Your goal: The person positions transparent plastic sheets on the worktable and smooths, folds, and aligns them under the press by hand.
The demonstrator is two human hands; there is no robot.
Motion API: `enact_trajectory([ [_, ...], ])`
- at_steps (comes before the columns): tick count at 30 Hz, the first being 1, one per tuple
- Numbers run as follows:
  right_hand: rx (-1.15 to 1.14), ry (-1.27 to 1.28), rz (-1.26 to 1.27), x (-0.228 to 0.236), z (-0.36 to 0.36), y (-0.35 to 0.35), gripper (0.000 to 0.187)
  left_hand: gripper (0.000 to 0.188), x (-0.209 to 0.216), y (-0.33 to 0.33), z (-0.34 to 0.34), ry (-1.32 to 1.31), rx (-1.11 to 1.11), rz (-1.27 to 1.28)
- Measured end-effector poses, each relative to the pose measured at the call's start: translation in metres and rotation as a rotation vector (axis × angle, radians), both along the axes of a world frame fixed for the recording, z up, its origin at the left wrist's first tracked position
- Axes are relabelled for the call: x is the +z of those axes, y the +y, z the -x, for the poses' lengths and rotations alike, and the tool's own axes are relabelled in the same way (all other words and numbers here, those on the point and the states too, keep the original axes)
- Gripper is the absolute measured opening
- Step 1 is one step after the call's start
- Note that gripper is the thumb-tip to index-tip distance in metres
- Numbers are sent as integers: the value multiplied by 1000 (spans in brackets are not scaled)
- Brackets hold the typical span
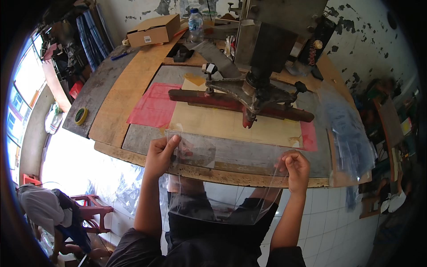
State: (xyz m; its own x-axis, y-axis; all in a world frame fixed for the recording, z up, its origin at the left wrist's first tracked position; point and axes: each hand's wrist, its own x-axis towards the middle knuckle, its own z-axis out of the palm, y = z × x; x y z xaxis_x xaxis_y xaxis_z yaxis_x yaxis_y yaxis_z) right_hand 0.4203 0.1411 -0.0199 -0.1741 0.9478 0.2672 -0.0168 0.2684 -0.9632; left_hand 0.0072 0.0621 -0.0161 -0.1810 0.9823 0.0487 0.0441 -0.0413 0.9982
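A clear plastic sheet [222,196] hangs between my hands at the table's near edge, sagging toward my lap. My left hand [161,155] pinches its left end, thumb on top. Its right end is pinched in the fingers of my right hand [295,168]. Just beyond the sheet, a press [255,91] with a dark column and a red horizontal bar [200,97] stands over the table. Beneath the bar lies a pale yellow sheet [222,129], with a pink sheet [153,104] at its left and a smaller pink piece [308,135] at its right.
Clear plastic sheets [351,142] are piled along the table's right edge. A cardboard box [153,30] and a water bottle [195,26] stand at the back. A yellow tape roll [81,115] lies at far left. Another person [49,213] is beside a red stool [95,213], lower left.
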Motion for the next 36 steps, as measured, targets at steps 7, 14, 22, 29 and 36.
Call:
enact_trajectory([
  [7, -90, 4, 63, -1, 4, 1, 23, 35, 5, 3, -15, 32, 164, 3],
  [14, -195, 112, 94, -6, 0, 5, 21, 34, -10, 0, -2, -79, -21, -129],
  [22, -232, 191, 21, -15, -8, 5, 24, 32, 8, -1, -7, 83, -141, -40],
  [29, -219, 125, 17, -12, -3, 3, 25, 28, 5, -1, -8, -9, -57, -58],
  [36, -229, 117, 0, -11, -1, 4, 27, 25, -1, 0, -8, -87, -95, -88],
])
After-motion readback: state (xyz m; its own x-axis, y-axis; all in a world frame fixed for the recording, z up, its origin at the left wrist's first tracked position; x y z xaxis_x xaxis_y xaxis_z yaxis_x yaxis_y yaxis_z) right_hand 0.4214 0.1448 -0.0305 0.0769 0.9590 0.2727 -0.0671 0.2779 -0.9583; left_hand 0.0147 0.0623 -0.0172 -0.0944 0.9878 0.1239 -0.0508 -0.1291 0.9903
